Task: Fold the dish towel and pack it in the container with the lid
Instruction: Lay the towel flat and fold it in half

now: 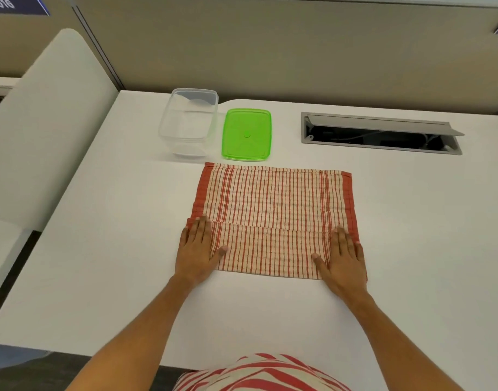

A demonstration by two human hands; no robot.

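A red-and-cream striped dish towel lies flat on the white table, with its near strip folded up over itself. My left hand presses flat on the folded strip's left end, fingers straight. At the strip's right end my right hand lies flat in the same way. Behind the towel stands a clear plastic container, open and holding nothing. Its green lid lies flat on the table just right of it.
A grey cable hatch with its flap up is set into the table at the back right. A beige partition wall runs behind the table, and a white divider panel stands along the left side.
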